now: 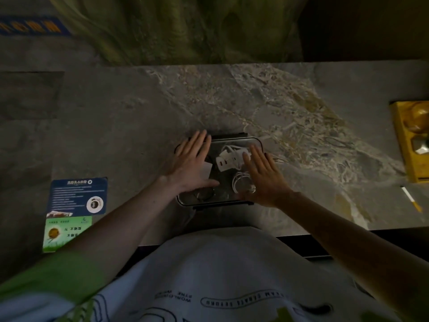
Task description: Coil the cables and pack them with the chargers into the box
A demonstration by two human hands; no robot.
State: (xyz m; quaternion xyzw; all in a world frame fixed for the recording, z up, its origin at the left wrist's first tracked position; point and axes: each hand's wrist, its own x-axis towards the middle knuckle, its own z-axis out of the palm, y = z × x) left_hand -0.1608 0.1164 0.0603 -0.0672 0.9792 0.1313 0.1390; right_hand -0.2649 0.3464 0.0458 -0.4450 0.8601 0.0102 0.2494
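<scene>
Left hand [192, 159] and right hand [262, 175] press flat, fingers straight, on the stiff, likely slippery lid [232, 142] of the box [218, 202]; grip its rim.

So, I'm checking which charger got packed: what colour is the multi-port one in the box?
White; the charger shows best in the head view.

Clear box [257, 142], white charger [224, 161] inside, coiled white cable [241, 182] beside it

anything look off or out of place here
Nothing odd in the box: the white charger and coiled white cable lie inside, with the left hand and right hand flat on top. The only stray is a cigarette lying loose on the table to the right.
</scene>
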